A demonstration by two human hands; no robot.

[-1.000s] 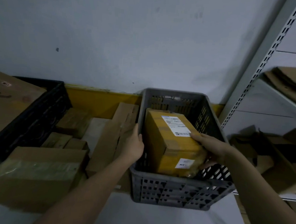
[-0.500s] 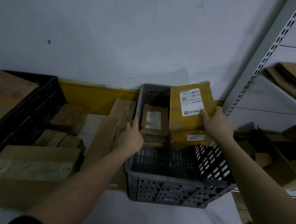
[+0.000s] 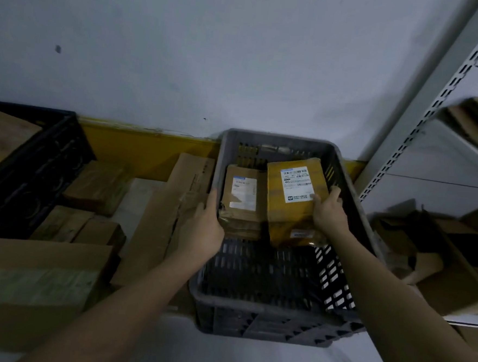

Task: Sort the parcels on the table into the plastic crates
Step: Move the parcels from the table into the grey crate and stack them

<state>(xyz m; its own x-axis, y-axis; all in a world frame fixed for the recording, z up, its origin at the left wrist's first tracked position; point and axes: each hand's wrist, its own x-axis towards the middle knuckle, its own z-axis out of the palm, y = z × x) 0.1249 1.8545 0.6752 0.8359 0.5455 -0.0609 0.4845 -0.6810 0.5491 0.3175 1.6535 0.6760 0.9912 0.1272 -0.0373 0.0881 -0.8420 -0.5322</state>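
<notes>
Yellow tape wraps the parcel (image 3: 293, 201) that the right hand (image 3: 330, 214) holds inside the grey crate (image 3: 352, 205), thumb laid on its white label and fingers curled round its right edge, so that grip is closed on the parcel. The parcel stands tilted, leaning toward the crate's far wall, its lower end down near the floor of the crate on the right side. Just beside it on the left, touching or nearly so, a brown parcel (image 3: 242, 192) with its own white label leans the same way on what looks like a small stack of flat brown packets. The near half of the crate floor is bare dark mesh. The left hand (image 3: 203, 226) grips the crate's left rim, thumb inside and fingers wrapped over the outside of the wall. The crate sits on the pale table (image 3: 163, 351), close to its near edge. Left of the crate a long cardboard box (image 3: 158, 223) lies against its wall, and further left are several smaller brown boxes (image 3: 73, 225), with a big cardboard box (image 3: 35, 288) nearest. A black crate (image 3: 32, 166) stands at the far left with a large cardboard piece in it. On the right a metal shelf (image 3: 442, 82) holds flattened cardboard.
</notes>
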